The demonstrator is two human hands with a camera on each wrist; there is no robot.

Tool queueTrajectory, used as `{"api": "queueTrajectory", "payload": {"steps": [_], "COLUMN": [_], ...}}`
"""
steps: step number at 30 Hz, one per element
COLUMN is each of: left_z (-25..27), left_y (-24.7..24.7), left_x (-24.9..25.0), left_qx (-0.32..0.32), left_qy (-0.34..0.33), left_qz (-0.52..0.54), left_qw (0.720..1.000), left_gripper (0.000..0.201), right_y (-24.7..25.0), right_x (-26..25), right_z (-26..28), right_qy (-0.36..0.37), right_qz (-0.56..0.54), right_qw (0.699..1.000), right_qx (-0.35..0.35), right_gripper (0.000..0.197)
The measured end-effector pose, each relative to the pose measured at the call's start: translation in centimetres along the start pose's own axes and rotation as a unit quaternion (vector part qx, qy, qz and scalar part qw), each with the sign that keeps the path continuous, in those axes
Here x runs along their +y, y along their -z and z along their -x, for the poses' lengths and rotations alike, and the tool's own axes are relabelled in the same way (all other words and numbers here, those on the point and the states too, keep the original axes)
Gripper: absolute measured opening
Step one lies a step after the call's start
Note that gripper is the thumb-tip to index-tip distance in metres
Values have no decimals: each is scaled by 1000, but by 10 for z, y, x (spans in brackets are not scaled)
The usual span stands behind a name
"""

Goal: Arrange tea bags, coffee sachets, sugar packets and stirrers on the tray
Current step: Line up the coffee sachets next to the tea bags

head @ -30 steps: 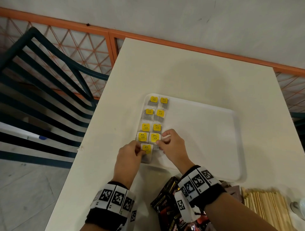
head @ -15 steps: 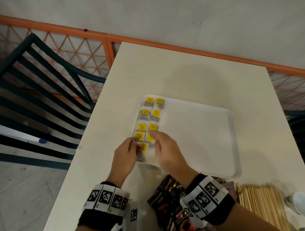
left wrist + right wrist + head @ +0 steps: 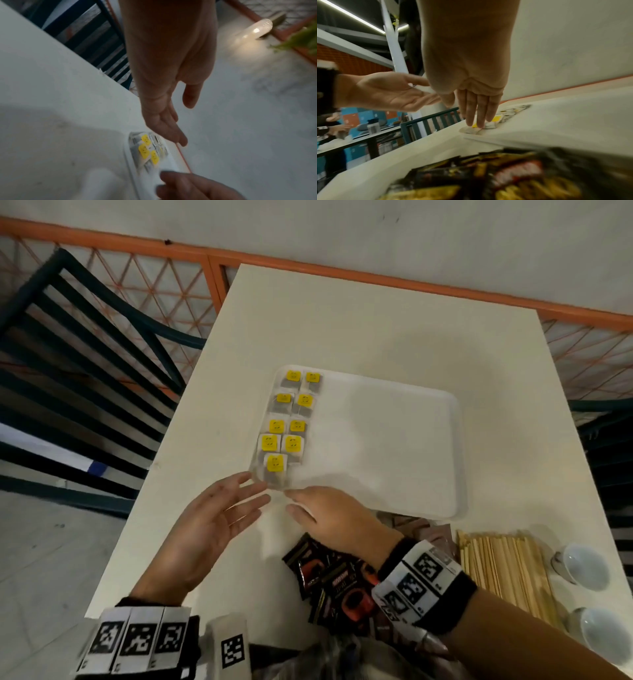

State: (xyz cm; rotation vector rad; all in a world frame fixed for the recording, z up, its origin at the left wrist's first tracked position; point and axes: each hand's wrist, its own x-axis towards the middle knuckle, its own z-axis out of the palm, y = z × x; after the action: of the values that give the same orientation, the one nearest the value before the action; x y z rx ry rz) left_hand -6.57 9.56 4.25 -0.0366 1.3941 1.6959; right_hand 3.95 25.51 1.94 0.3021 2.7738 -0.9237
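A white tray (image 3: 394, 440) lies on the table, with several tea bags (image 3: 284, 426) bearing yellow tags set in two columns along its left side. The nearest tea bag (image 3: 275, 465) sits at the tray's front left corner. My left hand (image 3: 219, 515) hovers just in front of that corner, palm up, fingers straight and empty. My right hand (image 3: 329, 515) lies beside it, fingers straight and holding nothing, their tips close to the tray's front rim. Dark coffee sachets (image 3: 329, 580) lie in a heap under my right wrist. Wooden stirrers (image 3: 503, 570) lie in a bundle at the front right.
Brown packets (image 3: 428, 529) peek out beside the tray's front edge. Two white cups (image 3: 582, 566) stand at the table's right front. A dark slatted chair (image 3: 85, 364) stands left of the table. An orange mesh railing (image 3: 171, 278) runs behind.
Both hands have let go of the nearest tea bag and drawn back toward me off the tray. Their fingers have straightened out.
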Motion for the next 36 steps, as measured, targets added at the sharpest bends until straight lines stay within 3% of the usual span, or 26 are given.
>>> {"api": "queueTrajectory", "payload": {"steps": [2, 5, 6, 9, 11, 15, 17, 20, 23, 26, 31, 36], "left_z": [11, 22, 26, 35, 39, 36, 32, 28, 27, 29, 30, 34], "left_y": [-1, -4, -5, -19, -31, -49, -55, -58, -55, -50, -39, -26], "left_x": [-14, -42, -51, -71, -79, -97, -104, -107, -104, -104, -100, -94], "left_qx": [26, 26, 12, -49, -77, -78, -53, -9, 19, 36, 41, 32], "left_qy": [-26, -32, -23, 5, 25, 17, 0, -23, -25, -41, -56, -58], "left_qz": [-133, -355, -410, -517, -585, -701, -716, -697, -617, -532, -459, -417], "left_qw": [990, 934, 912, 855, 807, 709, 696, 716, 786, 845, 886, 906], "left_gripper": [23, 25, 40, 115, 137, 134, 128, 119, 111, 88, 55, 40], "right_y": [10, 20, 22, 20, 16, 1, -8, -12, -8, -5, 0, 8], "right_x": [16, 36, 43, 62, 68, 64, 61, 57, 54, 54, 52, 50], "right_z": [17, 47, 57, 86, 100, 111, 109, 103, 94, 89, 87, 87], "right_qy": [-30, -55, -57, -54, -42, -16, -17, -35, -56, -52, -59, -63], "right_qz": [-10, -33, -27, 18, 44, 120, 137, 118, 96, 105, 60, -52], "right_qw": [999, 998, 998, 998, 997, 986, 986, 991, 993, 993, 996, 997], "right_qx": [6, 17, 19, -7, -50, -111, -97, -58, -40, -25, -19, -15], "right_gripper": [34, 32, 32, 48, 72, 108, 108, 100, 89, 71, 54, 47]}}
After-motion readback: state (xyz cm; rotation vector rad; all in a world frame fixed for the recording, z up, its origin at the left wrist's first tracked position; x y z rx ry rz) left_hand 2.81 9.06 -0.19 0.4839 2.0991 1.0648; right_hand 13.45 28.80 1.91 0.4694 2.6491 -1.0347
